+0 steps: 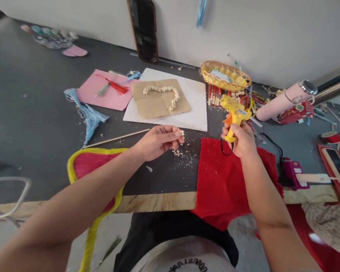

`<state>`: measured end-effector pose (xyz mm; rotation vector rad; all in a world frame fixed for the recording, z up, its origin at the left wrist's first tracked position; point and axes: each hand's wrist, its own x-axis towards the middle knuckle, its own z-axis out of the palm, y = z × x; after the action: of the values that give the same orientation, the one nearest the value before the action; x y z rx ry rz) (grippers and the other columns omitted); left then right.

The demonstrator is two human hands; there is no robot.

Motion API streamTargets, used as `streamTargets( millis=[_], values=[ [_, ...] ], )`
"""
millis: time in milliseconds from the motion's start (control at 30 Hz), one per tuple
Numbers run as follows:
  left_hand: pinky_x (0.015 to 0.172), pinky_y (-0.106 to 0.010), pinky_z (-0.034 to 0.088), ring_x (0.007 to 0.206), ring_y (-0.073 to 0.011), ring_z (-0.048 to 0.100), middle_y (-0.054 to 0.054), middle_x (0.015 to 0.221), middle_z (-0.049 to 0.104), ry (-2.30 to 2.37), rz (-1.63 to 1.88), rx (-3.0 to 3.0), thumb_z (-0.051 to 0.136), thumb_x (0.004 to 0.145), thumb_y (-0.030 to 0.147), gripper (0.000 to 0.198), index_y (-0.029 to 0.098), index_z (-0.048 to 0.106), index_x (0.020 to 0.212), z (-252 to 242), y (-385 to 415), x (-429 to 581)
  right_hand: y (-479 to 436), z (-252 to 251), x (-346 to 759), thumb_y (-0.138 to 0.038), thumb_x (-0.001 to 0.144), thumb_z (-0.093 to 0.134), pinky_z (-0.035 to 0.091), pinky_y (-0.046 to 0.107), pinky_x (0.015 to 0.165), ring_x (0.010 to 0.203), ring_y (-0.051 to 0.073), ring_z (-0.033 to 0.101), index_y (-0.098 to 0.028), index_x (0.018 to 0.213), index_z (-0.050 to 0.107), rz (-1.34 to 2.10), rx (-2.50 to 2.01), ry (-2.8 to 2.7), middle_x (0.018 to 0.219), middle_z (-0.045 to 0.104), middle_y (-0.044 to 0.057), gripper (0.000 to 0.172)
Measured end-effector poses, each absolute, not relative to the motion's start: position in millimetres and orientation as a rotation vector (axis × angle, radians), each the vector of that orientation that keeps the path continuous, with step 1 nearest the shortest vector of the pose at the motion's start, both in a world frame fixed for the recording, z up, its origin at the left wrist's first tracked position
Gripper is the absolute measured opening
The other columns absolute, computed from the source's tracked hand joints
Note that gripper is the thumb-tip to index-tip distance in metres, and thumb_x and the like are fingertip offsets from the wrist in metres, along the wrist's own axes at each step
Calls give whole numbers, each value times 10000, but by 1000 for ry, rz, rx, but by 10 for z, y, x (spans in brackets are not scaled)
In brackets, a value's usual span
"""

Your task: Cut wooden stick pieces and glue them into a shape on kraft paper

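My right hand (242, 139) is wrapped round the handle of a yellow hot glue gun (234, 109), whose nozzle points up and to the left. Between the fingertips of my left hand (164, 139) is a small cluster of cream pieces (182, 134). More loose cream bits (177, 152) lie on the dark table just below that hand. Beyond it, a curved line of cream pieces (162, 89) sits on a creased brown paper (147, 105), which rests on a white board (197, 117).
Red felt (221, 181) hangs over the table edge. Left stand a yellow-rimmed pink shape (90, 162), a thin stick (119, 138) and a blue tassel (90, 117). A yellow basket (206, 73), pink tumbler (283, 102) and purple box (293, 172) are at right. A phone (144, 30) leans behind.
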<state>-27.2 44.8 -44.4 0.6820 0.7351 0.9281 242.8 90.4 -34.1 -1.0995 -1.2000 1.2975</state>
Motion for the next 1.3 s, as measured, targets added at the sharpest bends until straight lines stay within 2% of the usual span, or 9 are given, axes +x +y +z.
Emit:
streamTargets(
  millis=[100,200,267,467,733,1067,1300],
  values=[
    [520,-147,485,520,-46,566,-27,734,711,730,932,686,845,695,285,230,116,699,753,-447,452,-284,823,-332,2358,-312,698,743,415,211,493,622,88,519,-242,912,583,1469,-1032,-1178,851,618,-17,276],
    [530,-149,492,525,-47,568,-29,730,709,725,947,690,839,702,280,224,112,699,749,-443,464,-303,764,-348,2331,-304,758,720,419,228,513,697,112,541,-245,950,611,1540,-934,-1268,979,656,23,229],
    [527,-147,490,524,-46,564,-31,729,708,722,960,684,839,701,281,228,108,697,744,-440,474,-313,738,-356,2333,-330,809,693,407,240,516,666,105,519,-225,952,640,1616,-858,-1360,989,659,44,185],
    [541,-147,496,534,-46,568,-32,732,708,710,973,658,837,702,258,214,108,691,749,-446,487,-326,679,-357,2337,-505,899,592,405,275,567,636,111,487,-200,932,648,1684,-736,-1522,865,621,44,311],
    [541,-161,492,535,-54,564,-48,726,707,700,957,647,816,724,221,176,104,690,760,-423,473,-325,616,-301,2323,-555,918,534,380,300,634,676,142,472,-200,820,607,1639,-783,-1743,757,549,23,375],
    [547,-167,491,537,-56,564,-47,727,709,677,952,644,833,707,234,200,104,689,756,-434,474,-325,609,-236,2313,-582,917,512,323,283,568,623,130,420,-186,760,557,1577,-819,-1852,696,489,14,428],
    [554,-170,494,544,-63,576,-49,729,715,679,955,644,838,701,235,204,107,689,760,-427,469,-325,611,-253,2328,-596,905,522,336,268,528,592,122,419,-195,742,542,1554,-862,-1872,664,475,4,433]
  ],
)
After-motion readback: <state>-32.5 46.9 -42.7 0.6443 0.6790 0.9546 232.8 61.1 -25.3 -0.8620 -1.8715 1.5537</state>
